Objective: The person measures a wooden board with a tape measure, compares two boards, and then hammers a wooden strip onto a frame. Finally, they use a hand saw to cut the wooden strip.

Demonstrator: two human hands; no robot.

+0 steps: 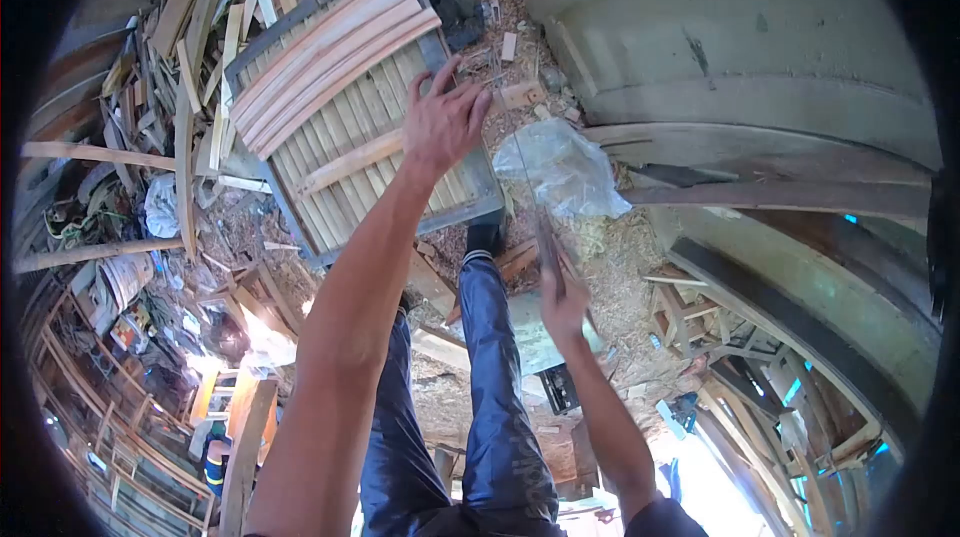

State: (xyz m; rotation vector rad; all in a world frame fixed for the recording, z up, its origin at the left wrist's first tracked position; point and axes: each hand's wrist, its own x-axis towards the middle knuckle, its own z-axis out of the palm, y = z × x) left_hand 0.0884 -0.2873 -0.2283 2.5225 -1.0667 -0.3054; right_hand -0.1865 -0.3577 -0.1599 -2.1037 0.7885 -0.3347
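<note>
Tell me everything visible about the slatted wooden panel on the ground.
The slatted panel is a grey frame filled with pale, narrow wooden slats, with one batten across them. It lies flat on the ground. Curved pale strips lie over its far end. The left hand rests open on its batten; the right hand, gripping a thin blade, is apart.

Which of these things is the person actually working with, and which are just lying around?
In use: left hand pressing on the wooden strip, slatted panel beneath, saw in right hand.
Lying about: plastic bag, scrap wood pile, sawdust.
</note>
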